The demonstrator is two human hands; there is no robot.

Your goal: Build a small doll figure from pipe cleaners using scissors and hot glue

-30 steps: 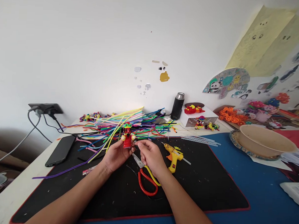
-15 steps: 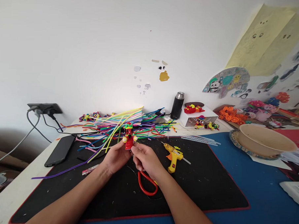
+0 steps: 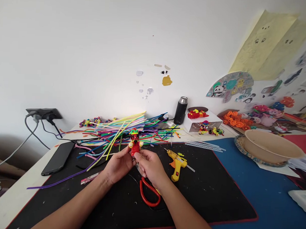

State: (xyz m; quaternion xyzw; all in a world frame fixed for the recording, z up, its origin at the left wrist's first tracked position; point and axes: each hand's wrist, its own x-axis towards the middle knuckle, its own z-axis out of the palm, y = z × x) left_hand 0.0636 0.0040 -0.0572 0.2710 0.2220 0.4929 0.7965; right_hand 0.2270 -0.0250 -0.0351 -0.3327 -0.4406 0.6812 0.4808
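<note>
Upright between my hands is a small pipe-cleaner figure (image 3: 134, 143) with a red body, green and yellow headgear and white ball-like hands with yellow cuffs. My left hand (image 3: 120, 165) grips its lower left side between thumb and fingers. From the right, the thumb and curled fingers of my right hand (image 3: 150, 165) pinch its base. Just below my right hand shows a red loop (image 3: 149, 204), which looks like a scissors handle. A grey, blade-like piece is partly visible between the hands; whether my right hand also holds it, I cannot tell.
A heap of coloured pipe cleaners (image 3: 127, 127) lies behind the hands. On the black mat (image 3: 202, 204) rests a yellow glue gun (image 3: 176, 164), right of my hands. A phone (image 3: 57, 158) is at left, a black flask (image 3: 180, 112) behind, a beige bowl (image 3: 270, 146) at right.
The figure has shifted slightly right and down in view, tilting a little less away, with both hands still on it. The whole view has moved slightly.
</note>
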